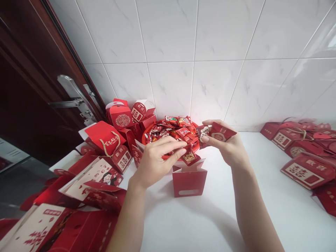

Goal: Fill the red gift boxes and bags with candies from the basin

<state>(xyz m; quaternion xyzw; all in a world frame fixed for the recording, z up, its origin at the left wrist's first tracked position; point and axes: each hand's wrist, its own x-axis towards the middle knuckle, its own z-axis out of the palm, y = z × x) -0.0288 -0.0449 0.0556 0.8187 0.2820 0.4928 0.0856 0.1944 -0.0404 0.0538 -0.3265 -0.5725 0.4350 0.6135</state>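
Observation:
My left hand (164, 154) pinches a small red wrapped candy (190, 156) just above an open-topped red gift box (189, 182). That box stands upright on the white table, its top flaps raised and a pale oblong patch on its front. To the right, my right hand (225, 140) is closed on red candy packets (222, 132), one of them with a white and dark print. Behind both hands sits a red bowl (144, 139) heaped with wrapped candies (173, 130), partly hidden by my left hand.
Several red and white gift boxes (119, 117) crowd the left side, some with rope handles. More folded red boxes (308, 169) lie along the right. A tiled wall (170, 84) closes off the back, and a dark door (31, 63) with a metal handle (76, 101) stands left.

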